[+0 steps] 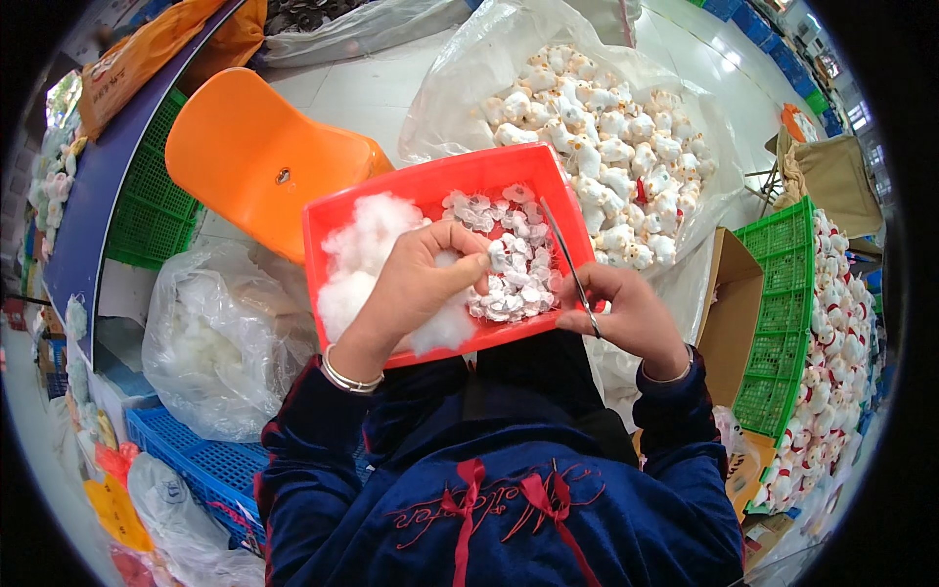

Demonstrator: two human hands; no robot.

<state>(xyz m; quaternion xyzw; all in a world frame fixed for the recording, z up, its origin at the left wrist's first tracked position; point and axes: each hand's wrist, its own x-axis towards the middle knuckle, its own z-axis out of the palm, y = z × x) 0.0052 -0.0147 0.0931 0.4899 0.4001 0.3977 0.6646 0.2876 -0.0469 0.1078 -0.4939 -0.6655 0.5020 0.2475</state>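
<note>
A red plastic tray point(318, 230) rests on my lap, with fluffy white stuffing point(377, 230) on its left side and a heap of small white fabric pieces point(514, 298) on its right. My left hand point(430, 279) reaches over the tray, thumb and forefinger pinched on a small white fabric piece point(498, 256). Over the tray's right edge, my right hand point(626, 308) is closed on slim metal forceps point(565, 249), their long tip pointing up and away from me. The forceps stand apart from the piece in my left hand.
Beyond the tray lies a clear plastic bag point(440, 117) full of small white stuffed toys point(626, 147). An orange chair point(264, 157) stands at the far left, a bag of stuffing point(220, 338) nearer. Right are a cardboard box point(734, 303) and green crates point(773, 333).
</note>
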